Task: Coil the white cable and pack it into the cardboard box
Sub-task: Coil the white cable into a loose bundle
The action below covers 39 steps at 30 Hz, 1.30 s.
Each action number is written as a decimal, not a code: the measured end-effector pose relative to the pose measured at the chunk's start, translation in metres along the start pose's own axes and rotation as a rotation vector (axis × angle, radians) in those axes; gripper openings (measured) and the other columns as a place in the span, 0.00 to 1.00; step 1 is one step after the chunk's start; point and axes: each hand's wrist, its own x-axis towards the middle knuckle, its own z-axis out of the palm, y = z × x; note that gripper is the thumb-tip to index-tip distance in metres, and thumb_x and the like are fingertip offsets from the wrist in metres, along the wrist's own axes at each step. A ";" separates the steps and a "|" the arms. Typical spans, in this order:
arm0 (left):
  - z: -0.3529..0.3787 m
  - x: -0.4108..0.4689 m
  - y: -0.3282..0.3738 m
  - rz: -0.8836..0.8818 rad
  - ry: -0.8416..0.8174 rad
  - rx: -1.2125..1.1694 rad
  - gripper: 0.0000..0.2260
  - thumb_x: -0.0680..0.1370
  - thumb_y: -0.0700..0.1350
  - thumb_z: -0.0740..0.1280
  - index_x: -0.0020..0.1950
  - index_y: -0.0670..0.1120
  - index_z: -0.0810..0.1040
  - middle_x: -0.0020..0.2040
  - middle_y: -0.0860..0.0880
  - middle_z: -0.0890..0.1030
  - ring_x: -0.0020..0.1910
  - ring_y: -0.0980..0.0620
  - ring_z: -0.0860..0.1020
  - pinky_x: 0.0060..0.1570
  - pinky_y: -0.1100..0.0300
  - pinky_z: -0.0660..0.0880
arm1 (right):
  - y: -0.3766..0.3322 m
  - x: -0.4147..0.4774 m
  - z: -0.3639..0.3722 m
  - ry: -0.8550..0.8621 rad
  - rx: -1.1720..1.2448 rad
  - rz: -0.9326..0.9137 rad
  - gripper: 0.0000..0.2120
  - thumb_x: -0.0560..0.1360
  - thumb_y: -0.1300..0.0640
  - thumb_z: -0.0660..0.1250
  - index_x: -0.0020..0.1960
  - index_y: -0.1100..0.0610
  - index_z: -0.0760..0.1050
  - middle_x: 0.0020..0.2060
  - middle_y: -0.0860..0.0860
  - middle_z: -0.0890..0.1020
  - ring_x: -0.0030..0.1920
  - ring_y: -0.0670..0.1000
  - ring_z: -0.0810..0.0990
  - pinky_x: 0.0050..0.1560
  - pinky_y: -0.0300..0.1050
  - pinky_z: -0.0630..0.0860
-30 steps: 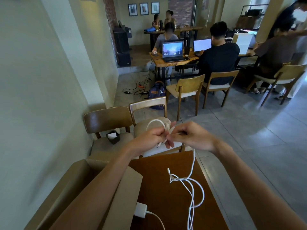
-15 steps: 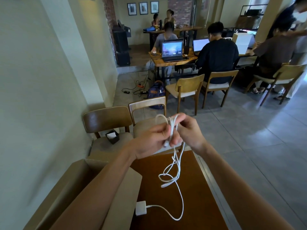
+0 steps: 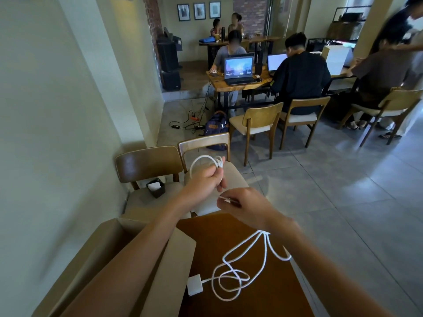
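My left hand (image 3: pixel 206 180) is raised above the far end of the brown table (image 3: pixel 263 303) and grips a small coil of the white cable (image 3: pixel 242 266), whose loops stick up past my fingers. My right hand (image 3: pixel 246 203) sits just below and to the right, pinching a short stretch of the same cable. The rest of the cable hangs under my right wrist and lies in loose loops on the table, ending in a white square adapter (image 3: pixel 194 284). The open cardboard box (image 3: pixel 109 245) stands at the table's left under my left forearm.
Two wooden chairs (image 3: pixel 148 163) stand beyond the table; one seat carries a small black holder (image 3: pixel 156 187). A wall runs close along the left. Farther back, several people sit at tables with laptops. Grey tiled floor (image 3: pixel 332 202) lies to the right.
My hands have separated: the right hand dropped below the left, drawing out cable. The hanging cable has sunk and now lies in wider loops on the table.
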 end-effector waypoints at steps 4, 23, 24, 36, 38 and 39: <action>0.000 -0.006 -0.005 -0.081 -0.122 -0.106 0.15 0.88 0.49 0.54 0.74 0.55 0.68 0.42 0.52 0.80 0.48 0.54 0.79 0.53 0.63 0.72 | 0.003 -0.001 -0.029 -0.136 0.012 0.015 0.07 0.81 0.49 0.68 0.51 0.49 0.84 0.37 0.43 0.82 0.35 0.41 0.77 0.36 0.33 0.69; 0.017 -0.036 0.013 0.168 -0.412 -0.433 0.26 0.87 0.51 0.44 0.73 0.37 0.71 0.33 0.51 0.65 0.33 0.53 0.65 0.53 0.51 0.70 | 0.012 0.004 -0.040 0.255 0.837 -0.004 0.11 0.83 0.62 0.61 0.51 0.67 0.79 0.41 0.66 0.81 0.40 0.61 0.79 0.41 0.52 0.76; 0.016 -0.036 0.013 0.166 -0.408 -0.476 0.27 0.87 0.51 0.44 0.73 0.34 0.70 0.32 0.50 0.65 0.33 0.53 0.65 0.51 0.52 0.71 | 0.010 0.003 -0.033 0.261 0.859 0.025 0.14 0.85 0.60 0.58 0.50 0.67 0.79 0.39 0.65 0.79 0.38 0.60 0.77 0.38 0.49 0.75; 0.011 -0.033 0.009 0.153 -0.356 -0.688 0.18 0.86 0.51 0.52 0.48 0.44 0.77 0.29 0.48 0.59 0.29 0.52 0.59 0.40 0.57 0.70 | -0.008 0.002 0.001 0.137 0.992 0.237 0.42 0.79 0.27 0.36 0.45 0.51 0.82 0.29 0.52 0.81 0.30 0.46 0.81 0.29 0.36 0.75; 0.011 -0.032 0.008 0.119 -0.304 -0.601 0.20 0.88 0.49 0.50 0.43 0.44 0.74 0.30 0.47 0.59 0.30 0.52 0.61 0.43 0.57 0.72 | -0.010 0.003 -0.001 0.137 1.002 0.214 0.38 0.82 0.31 0.39 0.42 0.48 0.82 0.29 0.48 0.82 0.30 0.42 0.80 0.29 0.32 0.74; 0.010 -0.032 0.007 0.108 -0.276 -0.538 0.20 0.88 0.50 0.49 0.42 0.43 0.72 0.30 0.48 0.60 0.30 0.52 0.62 0.45 0.58 0.73 | -0.010 0.004 -0.002 0.170 1.005 0.208 0.34 0.84 0.34 0.41 0.44 0.47 0.82 0.31 0.47 0.83 0.32 0.41 0.81 0.31 0.30 0.74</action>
